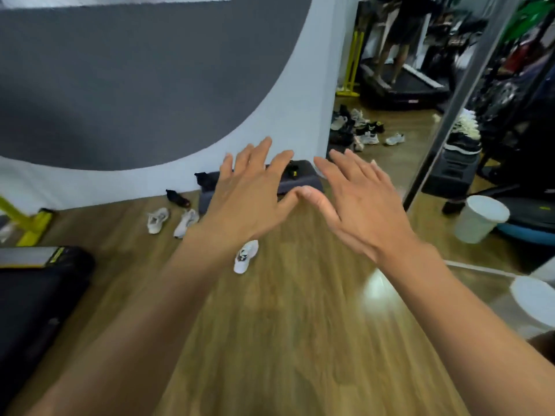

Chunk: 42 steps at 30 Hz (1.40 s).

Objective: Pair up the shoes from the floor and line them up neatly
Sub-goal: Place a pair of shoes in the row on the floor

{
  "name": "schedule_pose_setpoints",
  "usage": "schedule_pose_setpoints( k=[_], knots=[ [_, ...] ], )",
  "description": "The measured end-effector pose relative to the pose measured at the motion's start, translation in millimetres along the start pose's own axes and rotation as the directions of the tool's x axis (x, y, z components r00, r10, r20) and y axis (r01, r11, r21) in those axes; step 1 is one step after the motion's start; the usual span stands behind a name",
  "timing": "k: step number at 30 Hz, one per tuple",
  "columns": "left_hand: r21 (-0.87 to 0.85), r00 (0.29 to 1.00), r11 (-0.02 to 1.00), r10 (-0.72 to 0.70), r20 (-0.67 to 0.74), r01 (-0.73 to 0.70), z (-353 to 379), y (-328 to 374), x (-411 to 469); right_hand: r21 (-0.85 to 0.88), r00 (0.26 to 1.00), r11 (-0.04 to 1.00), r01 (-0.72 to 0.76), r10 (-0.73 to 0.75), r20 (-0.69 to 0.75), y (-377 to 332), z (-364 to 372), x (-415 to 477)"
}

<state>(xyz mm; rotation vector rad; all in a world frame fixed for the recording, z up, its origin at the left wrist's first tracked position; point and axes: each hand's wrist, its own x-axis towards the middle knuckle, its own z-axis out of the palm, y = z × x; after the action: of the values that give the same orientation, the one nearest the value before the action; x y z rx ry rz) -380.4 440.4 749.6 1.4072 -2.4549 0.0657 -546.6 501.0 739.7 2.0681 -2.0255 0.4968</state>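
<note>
So, nothing was being held at this point. The left hand and right hand were stretched out in front, palms down, fingers straight and spread, thumb tips just about touching, both empty. Pretty blurry shot, so fine detail couldn't be made out.

Shoes were scattered over the wooden floor. A lone white shoe was lying just under the left wrist, nearer than the fingertips. Two pale sneakers were set side by side off to the left of the left fingers, with a black shoe a bit beyond them by the wall. A grey step was partly hidden behind the left fingertips. Well past the right fingertips, a pile of shoes was heaped up unsorted.

By the look of it, pairing had hardly been started. The lone white shoe would probably be best taken first, being closest, and gripped at the heel opening so it doesn't swing. A match should be checked by colour and sole before anything is put down, since it couldn't be confirmed that the two pale sneakers were a true pair. Toes are best kept pointing one way, heels in one line along the wall.
</note>
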Motion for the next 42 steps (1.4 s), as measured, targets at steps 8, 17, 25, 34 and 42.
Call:
schedule_pose_setpoints(
  k=[8, 17, 25, 34, 42],
  knots=[
    [0.011, 0.987, 0.987, -0.159, -0.028, 0.159, 23, -146, 14, 0.057, 0.990, 0.991, 0.119, -0.122, 0.063, -92, 76, 94],
    [0.037, 0.956, 0.955, -0.294, 0.003, 0.293, 72, -259, 91, 0.161, 0.980, 0.976, 0.147, -0.166, 0.110, -113, 162, 225],
    [0.010, 0.941, 0.945, -0.328, 0.080, 0.328, 130, -346, 174, 0.204, 0.964, 0.971, 0.122, -0.165, 0.210, -125, 246, 328],
    [-0.146, 0.927, 0.947, -0.232, 0.295, 0.284, 235, -435, 280, 0.156, 0.942, 0.988, 0.002, -0.055, 0.331, -130, 364, 426],
    [-0.204, 0.854, 0.940, -0.139, 0.501, 0.273, 371, -468, 368, 0.207, 0.884, 0.956, -0.208, 0.093, 0.458, -95, 499, 472]
  ],
)
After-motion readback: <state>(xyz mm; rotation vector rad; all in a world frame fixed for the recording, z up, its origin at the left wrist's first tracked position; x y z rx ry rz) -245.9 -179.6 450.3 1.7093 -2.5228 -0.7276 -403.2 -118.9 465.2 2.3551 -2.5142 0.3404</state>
